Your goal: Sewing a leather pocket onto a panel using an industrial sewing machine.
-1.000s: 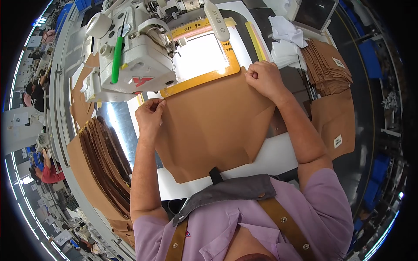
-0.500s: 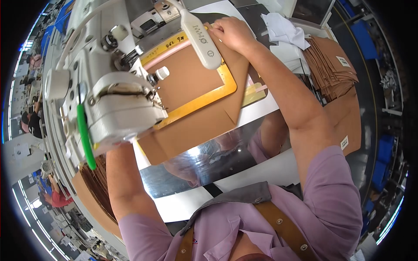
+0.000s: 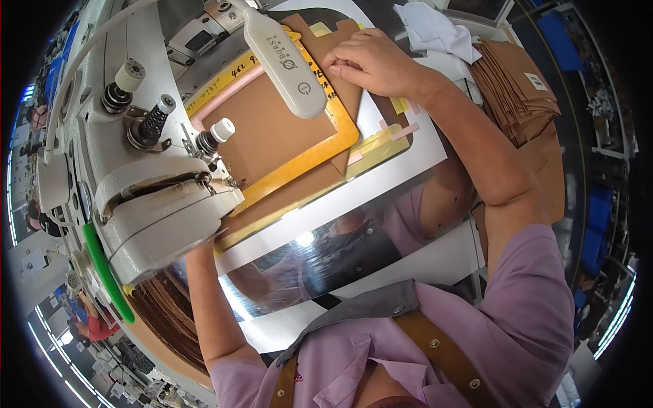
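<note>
My right hand (image 3: 373, 64) has its fingers and thumb pinched at the right edge of a brown fabric piece (image 3: 279, 112). The fabric lies under an orange-yellow frame template (image 3: 289, 166) with handwriting on it. Beneath the fabric, a yellowish base board (image 3: 377, 146) with pink strips shows at the right and along the near edge. The white sewing machine head (image 3: 163, 224) stands over the left side of the template. My left forearm (image 3: 212, 299) reaches up behind the machine head, which hides my left hand and its fingers.
A white oblong lamp (image 3: 286, 64) hangs above the template. Brown fabric pieces (image 3: 513, 88) are stacked at the right, beside white cloth (image 3: 439, 41). More brown pieces (image 3: 166, 313) lie at the left. A shiny metal plate (image 3: 326, 255) is in front of me.
The brown fabric's near flap, which overhung onto the white sheet, now lies back within the base board, baring its yellow edge. My right hand has shifted slightly toward me. The view has shifted.
</note>
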Action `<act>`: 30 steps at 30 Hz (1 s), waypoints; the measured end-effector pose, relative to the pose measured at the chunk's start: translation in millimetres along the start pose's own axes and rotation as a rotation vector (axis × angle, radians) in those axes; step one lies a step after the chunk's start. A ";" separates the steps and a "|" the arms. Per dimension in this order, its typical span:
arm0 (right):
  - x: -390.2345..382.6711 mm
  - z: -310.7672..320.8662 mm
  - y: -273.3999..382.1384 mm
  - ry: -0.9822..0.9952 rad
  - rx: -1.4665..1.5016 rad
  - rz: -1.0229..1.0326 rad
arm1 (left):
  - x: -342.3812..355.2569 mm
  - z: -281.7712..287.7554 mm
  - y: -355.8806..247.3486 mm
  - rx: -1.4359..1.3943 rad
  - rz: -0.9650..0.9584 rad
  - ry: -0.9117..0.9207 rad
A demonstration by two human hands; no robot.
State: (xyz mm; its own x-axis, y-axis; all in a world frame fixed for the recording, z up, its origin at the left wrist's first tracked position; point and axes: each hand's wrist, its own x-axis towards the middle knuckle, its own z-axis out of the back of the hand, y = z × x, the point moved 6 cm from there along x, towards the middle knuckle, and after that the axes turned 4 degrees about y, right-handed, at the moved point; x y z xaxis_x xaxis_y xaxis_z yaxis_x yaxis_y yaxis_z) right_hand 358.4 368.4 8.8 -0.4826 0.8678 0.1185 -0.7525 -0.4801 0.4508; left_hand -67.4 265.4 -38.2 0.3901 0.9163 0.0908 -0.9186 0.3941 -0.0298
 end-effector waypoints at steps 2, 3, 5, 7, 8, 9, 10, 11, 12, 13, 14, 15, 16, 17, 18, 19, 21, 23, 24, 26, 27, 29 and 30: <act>-12.3 0.4 9.7 -0.047 0.005 0.105 | -14.2 4.0 -24.8 0.052 -0.018 0.006; -18.5 2.3 14.2 -0.011 0.026 0.107 | -18.7 5.6 -25.5 0.078 -0.024 0.006; -25.4 12.6 16.2 0.091 0.045 0.122 | -34.1 -13.9 -4.3 0.086 -0.023 -0.017; -40.5 21.5 1.6 0.193 0.055 0.116 | -17.5 -8.3 -14.7 -0.028 0.121 0.162; -51.0 29.4 -6.3 0.222 0.066 0.130 | -13.2 -2.7 -20.2 -0.030 0.117 0.154; -59.7 34.1 -10.5 0.256 0.079 0.147 | -12.5 -0.1 -22.8 -0.045 0.113 0.149; -68.8 39.4 -13.2 0.255 0.073 0.149 | -11.5 2.4 -25.3 -0.059 0.108 0.144; -75.9 44.4 -21.8 0.251 0.041 0.014 | -10.4 6.3 -28.2 -0.059 0.111 0.139; -81.9 48.4 -30.0 0.245 0.010 -0.122 | -9.5 8.5 -29.6 -0.054 0.136 0.163; -85.0 55.7 -28.1 0.216 0.003 -0.081 | -10.2 9.8 -30.0 -0.048 0.160 0.188; -85.9 57.3 -26.7 0.210 -0.001 -0.083 | -11.1 5.3 -26.8 -0.047 0.155 0.182; -82.1 59.4 -27.2 0.129 0.016 -0.099 | -11.5 -2.3 -22.6 0.003 0.128 0.171; -77.5 59.2 -28.3 0.047 0.034 -0.115 | -12.8 -8.7 -18.3 0.056 0.101 0.161; -74.6 53.1 -29.5 -0.004 0.072 -0.076 | -6.9 -6.9 -22.3 0.054 0.089 0.158; -68.8 44.0 -22.7 -0.012 0.072 -0.084 | -3.4 -3.8 -23.2 0.004 0.135 0.195; -61.8 34.1 -14.5 -0.037 0.065 -0.108 | -1.8 -3.1 -22.8 -0.046 0.182 0.234; -45.3 10.6 -6.8 -0.070 0.065 -0.124 | -13.9 -1.5 -15.2 -0.015 0.118 0.053; -36.9 -11.7 0.7 -0.095 -0.368 -0.051 | -18.3 5.5 -14.3 -0.018 0.105 -0.039; -35.2 -13.8 -1.6 -0.094 -0.366 -0.057 | -14.3 7.9 -17.6 -0.020 0.101 -0.035; -29.0 -17.6 -4.4 -0.001 -0.516 -0.098 | -13.6 7.9 -19.5 -0.019 0.102 0.011; -24.5 -16.2 -4.0 0.002 -0.514 -0.089 | -16.9 3.2 -13.4 -0.018 0.112 0.013; -14.6 -12.0 -10.8 -0.013 -0.549 -0.102 | -21.8 -14.9 1.4 -0.043 0.126 0.069; -13.6 -14.9 -18.7 -0.007 -0.550 -0.098 | -9.4 -6.1 -9.9 -0.047 0.132 0.071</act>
State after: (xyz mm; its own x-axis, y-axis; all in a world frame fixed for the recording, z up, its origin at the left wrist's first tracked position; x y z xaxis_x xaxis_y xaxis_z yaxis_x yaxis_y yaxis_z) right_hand 372.3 363.6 -14.4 -0.3975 0.9115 0.1059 -0.9174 -0.3922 -0.0678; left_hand -61.6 253.3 -44.8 0.2711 0.9625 0.0124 -0.9589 0.2712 -0.0832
